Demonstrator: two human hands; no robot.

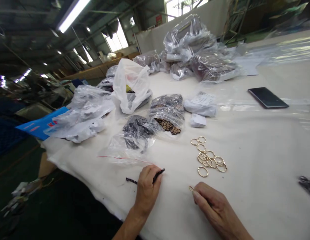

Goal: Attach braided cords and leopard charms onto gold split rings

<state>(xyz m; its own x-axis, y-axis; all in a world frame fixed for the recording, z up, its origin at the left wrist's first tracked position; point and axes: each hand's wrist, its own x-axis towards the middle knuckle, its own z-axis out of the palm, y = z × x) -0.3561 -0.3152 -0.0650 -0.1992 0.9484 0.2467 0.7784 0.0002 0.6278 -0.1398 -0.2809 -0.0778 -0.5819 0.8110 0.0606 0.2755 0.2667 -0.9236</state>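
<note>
My left hand [147,182] is closed round a thin black fabric strap [158,174]; one end pokes out past the thumb and another part shows on the table to the left. My right hand [212,199] pinches a gold ring [191,189] between thumb and fingertips, just above the white table surface. Several more gold rings [207,162] lie in a loose cluster beyond it, some overlapping. Past my left hand are a clear zip bag [129,151] with dark patterned fabric pieces [136,130] and a bag of leopard-print fabric [168,125].
A black phone [267,98] lies at the right. A white plastic bag [131,83] stands open behind the fabric bags. Plastic-wrapped bundles [190,50] are heaped at the back, with crumpled plastic and a blue sheet [42,124] at the left edge. A black patterned item [307,184] sits far right.
</note>
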